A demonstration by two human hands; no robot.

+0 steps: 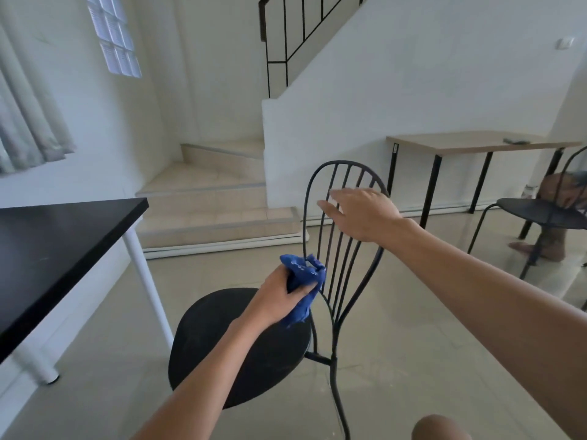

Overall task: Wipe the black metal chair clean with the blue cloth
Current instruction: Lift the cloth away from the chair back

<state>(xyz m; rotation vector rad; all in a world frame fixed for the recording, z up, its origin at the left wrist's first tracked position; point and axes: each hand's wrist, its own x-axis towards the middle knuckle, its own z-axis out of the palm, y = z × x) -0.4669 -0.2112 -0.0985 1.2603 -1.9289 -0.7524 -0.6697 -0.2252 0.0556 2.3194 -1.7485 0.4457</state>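
Two hands of mine are at work on the black metal chair [336, 274], which stands on the pale floor at the centre of my view, its round seat toward 7 o'clock and its wire backrest rising toward 12 o'clock. My left hand [279, 296] has its fingers curled tight round the bunched blue cloth [303, 281], and the cloth is pressed against the left outer bar of the backrest, low down, just above the seat. My right hand [362, 214] is up near the top of the backrest, at about 1 o'clock from the cloth, fingers straight and loosely spread, holding nothing; it seems to rest against the thin upright rods, though I cannot tell for sure that it touches them.

As I judge it, the step in hand is wiping the backrest frame. To do it well, I would steady the top of the chair with the right hand so the light frame does not tip or slide on the smooth floor. I would wrap the cloth round each bar rather than dabbing one face, then draw it along the bar's full length, taking the rods one by one, since the gaps between them are narrow. The seat shows faint dusty marks and looks to need a pass too.

A black table [57, 249] with a white leg stands at 9 o'clock; steps rise behind it.
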